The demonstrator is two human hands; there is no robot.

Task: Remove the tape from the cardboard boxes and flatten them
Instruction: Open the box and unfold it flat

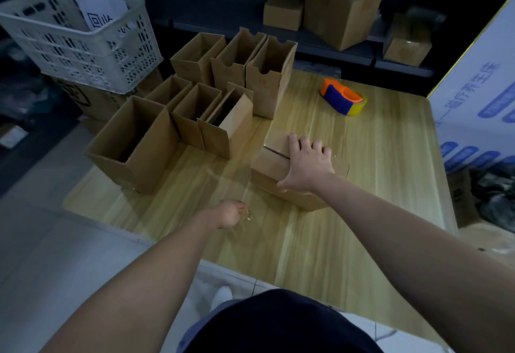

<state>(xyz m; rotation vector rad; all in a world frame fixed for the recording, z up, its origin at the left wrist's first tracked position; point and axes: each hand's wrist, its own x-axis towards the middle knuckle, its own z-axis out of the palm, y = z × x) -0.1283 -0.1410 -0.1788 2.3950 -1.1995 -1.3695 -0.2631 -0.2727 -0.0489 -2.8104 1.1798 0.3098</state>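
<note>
– Dark clothing (278, 324) nearest, then L hand (230, 213), curled, pinching clear tape (249, 215) by near table (376, 185) edge?
– Yep. R hand (309, 163) flat, fingers spread, on closed box (274, 170) mid-table (light, stiff card, prob slides). I'd grab at flap seam w/ top pinned

Bare table (306, 107) lies between the upright boxes (217, 135) and tape dispenser (344, 98).

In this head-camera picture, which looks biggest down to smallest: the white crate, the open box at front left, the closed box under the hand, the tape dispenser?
White crate
Open box at front left
Closed box under the right hand
Tape dispenser
The crate stands farther back, yet looks largest.
</note>
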